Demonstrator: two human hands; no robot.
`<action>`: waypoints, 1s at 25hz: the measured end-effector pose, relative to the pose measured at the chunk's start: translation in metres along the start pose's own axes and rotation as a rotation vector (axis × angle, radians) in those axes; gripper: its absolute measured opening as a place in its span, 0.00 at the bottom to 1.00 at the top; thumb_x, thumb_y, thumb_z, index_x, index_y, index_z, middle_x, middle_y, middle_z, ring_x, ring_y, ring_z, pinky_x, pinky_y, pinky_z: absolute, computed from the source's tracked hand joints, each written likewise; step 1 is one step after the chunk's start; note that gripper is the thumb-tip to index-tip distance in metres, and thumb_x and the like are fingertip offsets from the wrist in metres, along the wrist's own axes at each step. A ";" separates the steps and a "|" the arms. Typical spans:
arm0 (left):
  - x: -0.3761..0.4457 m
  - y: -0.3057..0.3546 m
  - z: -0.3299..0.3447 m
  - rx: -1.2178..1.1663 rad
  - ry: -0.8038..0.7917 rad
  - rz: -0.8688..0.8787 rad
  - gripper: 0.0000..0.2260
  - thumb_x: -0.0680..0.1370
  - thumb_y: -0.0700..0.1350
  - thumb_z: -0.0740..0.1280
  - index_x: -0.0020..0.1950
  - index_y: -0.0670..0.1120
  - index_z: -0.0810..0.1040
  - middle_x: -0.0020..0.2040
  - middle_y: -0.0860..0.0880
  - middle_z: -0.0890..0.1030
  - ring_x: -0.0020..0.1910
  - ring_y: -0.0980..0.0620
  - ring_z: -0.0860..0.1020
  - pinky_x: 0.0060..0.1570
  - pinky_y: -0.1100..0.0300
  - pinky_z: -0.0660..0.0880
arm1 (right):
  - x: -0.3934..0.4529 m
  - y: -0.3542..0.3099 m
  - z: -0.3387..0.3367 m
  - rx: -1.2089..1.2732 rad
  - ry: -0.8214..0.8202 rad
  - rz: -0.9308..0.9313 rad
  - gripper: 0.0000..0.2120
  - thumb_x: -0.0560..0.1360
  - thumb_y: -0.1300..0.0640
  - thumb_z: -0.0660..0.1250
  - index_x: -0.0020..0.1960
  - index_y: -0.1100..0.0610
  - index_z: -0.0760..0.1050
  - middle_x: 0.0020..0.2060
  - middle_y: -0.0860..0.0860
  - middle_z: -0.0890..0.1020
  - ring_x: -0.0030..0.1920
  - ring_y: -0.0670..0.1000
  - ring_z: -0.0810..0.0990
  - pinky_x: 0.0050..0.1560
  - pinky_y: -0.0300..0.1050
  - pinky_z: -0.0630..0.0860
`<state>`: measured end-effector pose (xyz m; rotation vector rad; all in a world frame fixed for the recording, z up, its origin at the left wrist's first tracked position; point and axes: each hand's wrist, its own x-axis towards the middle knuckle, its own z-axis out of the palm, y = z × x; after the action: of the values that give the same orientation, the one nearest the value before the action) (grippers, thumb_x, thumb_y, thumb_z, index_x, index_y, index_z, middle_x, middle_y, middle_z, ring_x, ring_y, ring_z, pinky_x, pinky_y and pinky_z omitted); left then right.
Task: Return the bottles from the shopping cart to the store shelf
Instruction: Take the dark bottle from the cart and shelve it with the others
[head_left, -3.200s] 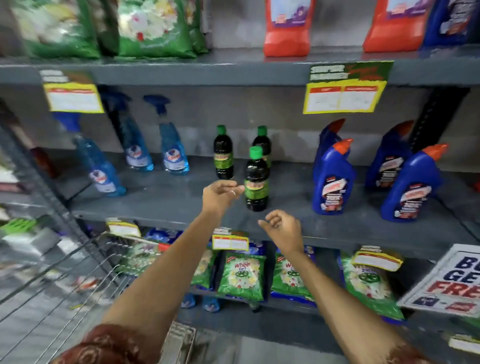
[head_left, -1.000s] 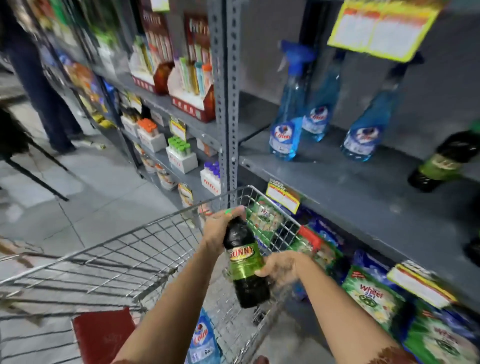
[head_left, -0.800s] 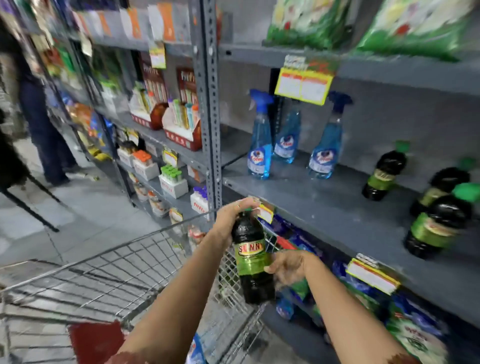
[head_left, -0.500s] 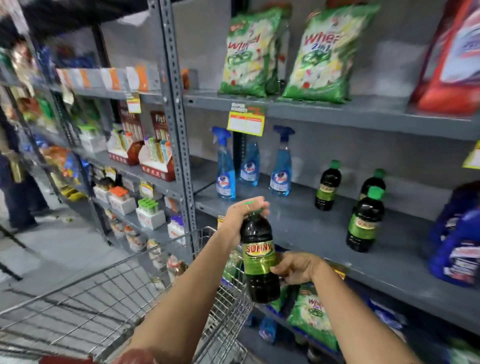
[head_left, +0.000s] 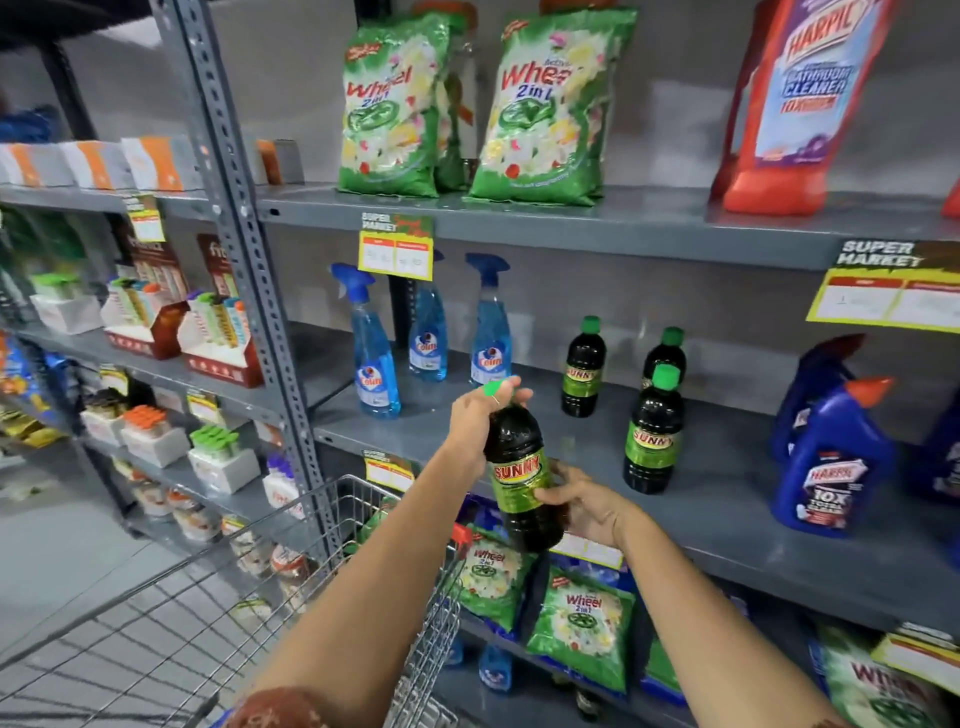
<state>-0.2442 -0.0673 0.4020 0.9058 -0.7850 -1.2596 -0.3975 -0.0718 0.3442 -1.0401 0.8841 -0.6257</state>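
Note:
I hold a dark Sunny bottle (head_left: 519, 478) with a green label and green cap upright, in front of the grey middle shelf (head_left: 727, 514). My left hand (head_left: 478, 421) grips its neck and cap from above. My right hand (head_left: 582, 504) cups its lower body from the right. Three matching Sunny bottles stand on that shelf: one at the front (head_left: 653, 431), one behind it (head_left: 665, 353), one further left (head_left: 584, 368). The wire shopping cart (head_left: 311, 571) is at lower left, below my arms.
Blue Colin spray bottles (head_left: 371, 348) stand left of the Sunny bottles, blue Harpic bottles (head_left: 831, 457) to the right. Green Wheel bags (head_left: 395, 104) fill the shelf above and the one below. A slotted steel upright (head_left: 244, 249) separates the neighbouring shelving bay.
I have lifted the Sunny bottle out of the cart and up to the level of the middle shelf, with both hands on it. My view has swung from the cart toward the shelf.

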 end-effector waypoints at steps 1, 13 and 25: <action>0.011 -0.001 0.005 0.031 -0.020 0.008 0.06 0.76 0.39 0.62 0.47 0.42 0.79 0.32 0.52 0.85 0.34 0.56 0.82 0.35 0.64 0.79 | 0.007 -0.003 -0.007 0.009 0.047 -0.019 0.25 0.72 0.74 0.61 0.67 0.62 0.63 0.65 0.64 0.72 0.66 0.63 0.70 0.68 0.58 0.64; 0.134 -0.032 0.038 0.382 -0.290 -0.051 0.14 0.76 0.35 0.61 0.61 0.36 0.75 0.40 0.52 0.84 0.43 0.57 0.80 0.47 0.67 0.76 | 0.098 -0.005 -0.061 -0.025 0.417 -0.211 0.32 0.71 0.72 0.66 0.71 0.62 0.60 0.68 0.58 0.71 0.65 0.52 0.71 0.63 0.44 0.66; 0.157 -0.035 0.045 0.350 -0.353 -0.151 0.16 0.73 0.33 0.62 0.61 0.38 0.76 0.54 0.41 0.82 0.57 0.46 0.76 0.64 0.53 0.70 | 0.110 -0.003 -0.061 -0.014 0.554 -0.233 0.31 0.72 0.69 0.67 0.71 0.64 0.60 0.69 0.60 0.70 0.67 0.54 0.70 0.64 0.43 0.66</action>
<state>-0.2755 -0.2306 0.3917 1.0497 -1.2640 -1.4634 -0.3930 -0.1888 0.2973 -1.0053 1.2547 -1.1386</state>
